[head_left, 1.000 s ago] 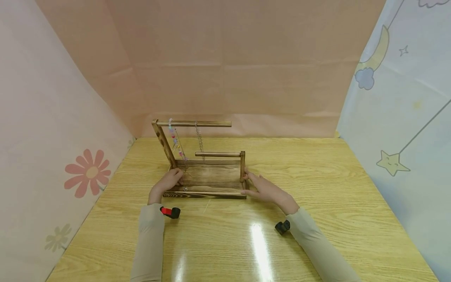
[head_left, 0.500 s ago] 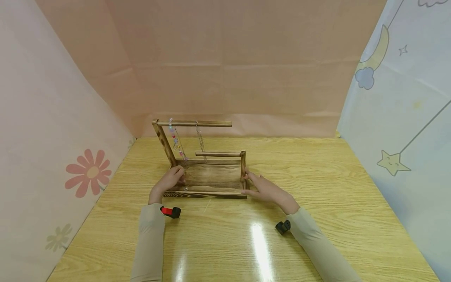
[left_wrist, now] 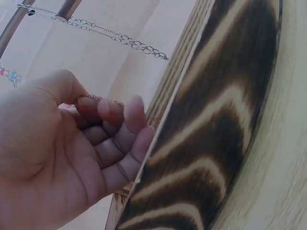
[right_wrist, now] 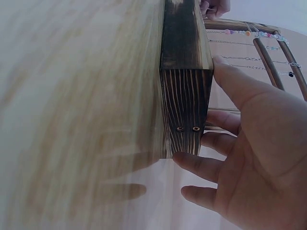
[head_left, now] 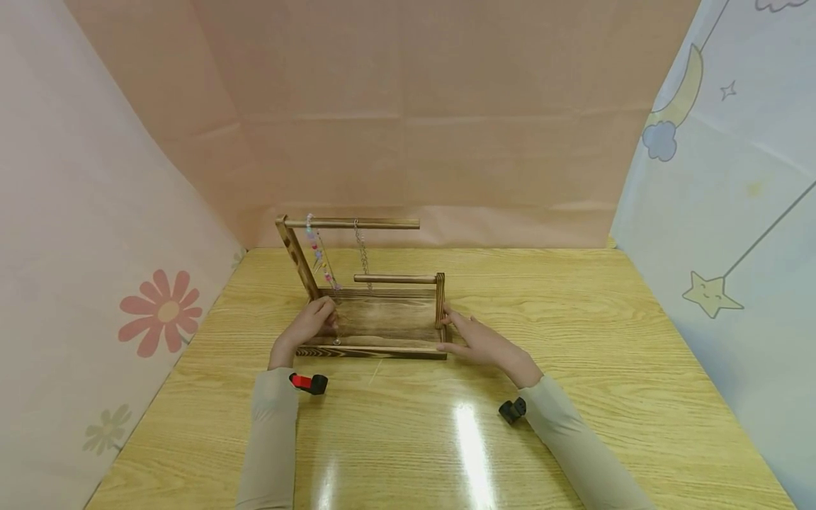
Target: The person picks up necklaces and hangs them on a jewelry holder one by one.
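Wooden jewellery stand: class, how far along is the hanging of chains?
Done: a beaded strand and a silver chain hang from the top bar. In hand: the left hand pinches a thin chain; the right hand steadies the stand's base. Left: that chain is not yet hung.

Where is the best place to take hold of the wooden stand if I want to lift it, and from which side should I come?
Probably grip the wooden stand by its flat base, one hand at each short end, from the left and the right. The base is low, wide and rigid. The top bar is fixed to only one post, and a silver chain hangs from it.
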Demonstrator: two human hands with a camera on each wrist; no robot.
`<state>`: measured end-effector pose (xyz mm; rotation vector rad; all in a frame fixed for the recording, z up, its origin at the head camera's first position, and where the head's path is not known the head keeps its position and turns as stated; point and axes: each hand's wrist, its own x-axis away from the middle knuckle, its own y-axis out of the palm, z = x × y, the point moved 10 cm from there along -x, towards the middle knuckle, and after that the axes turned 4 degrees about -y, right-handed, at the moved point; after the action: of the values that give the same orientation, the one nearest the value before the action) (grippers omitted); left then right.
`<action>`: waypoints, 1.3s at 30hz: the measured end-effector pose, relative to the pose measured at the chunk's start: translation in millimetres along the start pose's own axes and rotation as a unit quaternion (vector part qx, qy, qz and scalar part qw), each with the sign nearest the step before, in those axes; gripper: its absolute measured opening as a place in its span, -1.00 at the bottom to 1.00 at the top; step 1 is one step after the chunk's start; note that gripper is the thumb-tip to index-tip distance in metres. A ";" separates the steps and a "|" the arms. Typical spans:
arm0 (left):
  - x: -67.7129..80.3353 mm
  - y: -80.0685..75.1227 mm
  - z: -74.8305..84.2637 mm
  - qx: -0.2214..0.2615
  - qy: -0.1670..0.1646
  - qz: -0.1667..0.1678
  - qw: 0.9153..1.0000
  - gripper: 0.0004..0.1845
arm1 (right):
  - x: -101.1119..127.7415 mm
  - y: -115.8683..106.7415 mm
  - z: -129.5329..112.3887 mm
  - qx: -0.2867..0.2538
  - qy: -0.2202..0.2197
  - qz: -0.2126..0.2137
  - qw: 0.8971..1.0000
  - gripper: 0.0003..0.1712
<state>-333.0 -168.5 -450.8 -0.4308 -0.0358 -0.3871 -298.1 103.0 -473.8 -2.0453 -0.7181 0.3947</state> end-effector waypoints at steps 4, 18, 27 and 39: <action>-5.9 -3.2 -6.9 -0.009 0.022 0.016 1.000 -0.58 | 0.1 0.2 0.2 -0.004 0.001 0.000 1.000 0.01; 10.8 -13.6 27.9 -0.050 0.053 0.084 0.994 -0.77 | 0.0 1.3 0.8 -0.007 0.003 0.000 1.000 0.00; 6.9 -17.9 20.4 -0.045 0.060 0.102 0.992 -0.75 | 0.8 0.8 -0.7 -0.005 -0.005 0.002 1.000 -0.02; -3.4 -26.7 -3.9 -0.019 0.049 0.127 0.990 -0.53 | 0.9 -0.1 -0.7 -0.002 -0.003 0.001 1.000 -0.02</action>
<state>-346.3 -191.3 -444.1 -0.4470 0.1224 -0.1571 -297.1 103.2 -473.4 -2.0487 -0.7211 0.4011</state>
